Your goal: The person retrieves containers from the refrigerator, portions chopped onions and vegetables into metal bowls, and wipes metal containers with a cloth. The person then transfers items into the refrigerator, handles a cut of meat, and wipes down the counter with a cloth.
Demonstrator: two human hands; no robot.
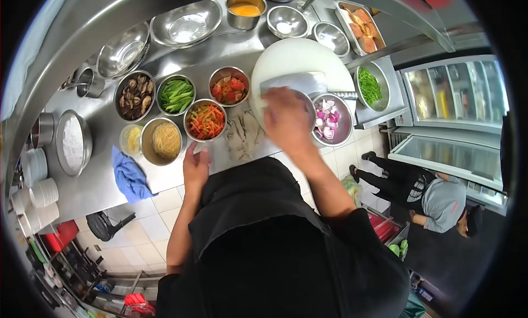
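The right hand [287, 120] reaches farther forward than the left hand [196, 164].

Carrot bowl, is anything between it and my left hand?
Nothing visible stands in the way: your left hand is close by the near side of the carrot bowl, though whether they touch is unclear.

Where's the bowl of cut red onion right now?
In the head view, the red onion bowl is right of centre, by the near right edge of the white cutting board, right of the right hand.

6 veg bowls [347, 123], 1 noodle bowl [147, 142], 1 cleaver [302, 83] & 1 chopping bd [297, 54].
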